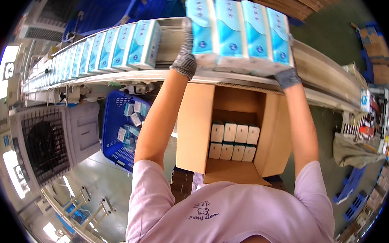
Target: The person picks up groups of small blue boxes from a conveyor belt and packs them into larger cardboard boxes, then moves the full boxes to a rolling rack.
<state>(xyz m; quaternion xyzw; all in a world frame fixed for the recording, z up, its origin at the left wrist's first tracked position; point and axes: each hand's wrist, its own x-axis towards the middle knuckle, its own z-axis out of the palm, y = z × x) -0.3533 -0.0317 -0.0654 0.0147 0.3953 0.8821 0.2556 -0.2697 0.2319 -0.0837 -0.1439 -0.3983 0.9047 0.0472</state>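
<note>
Between my two gloved hands is a row of several blue-and-white tissue packs (244, 34), pressed together side by side over the conveyor. My left hand (186, 54), in a grey knit glove, presses on the row's left end. The right end is gripped by my right hand (288, 75), whose fingers are mostly hidden behind the packs. Directly below, nearest to me, stands an open cardboard box (194, 126) with its flaps spread. Inside it, more tissue packs (234, 142) stand in two rows, and brown cardboard shows behind them.
The conveyor (331, 73) runs across in front of me, with a line of upright tissue packs (119, 44) at its left. A blue basket (111, 131) of loose packs stands left of the box. Beyond it is a grey fan unit (42, 136). Blue pallets (352, 185) lie at right.
</note>
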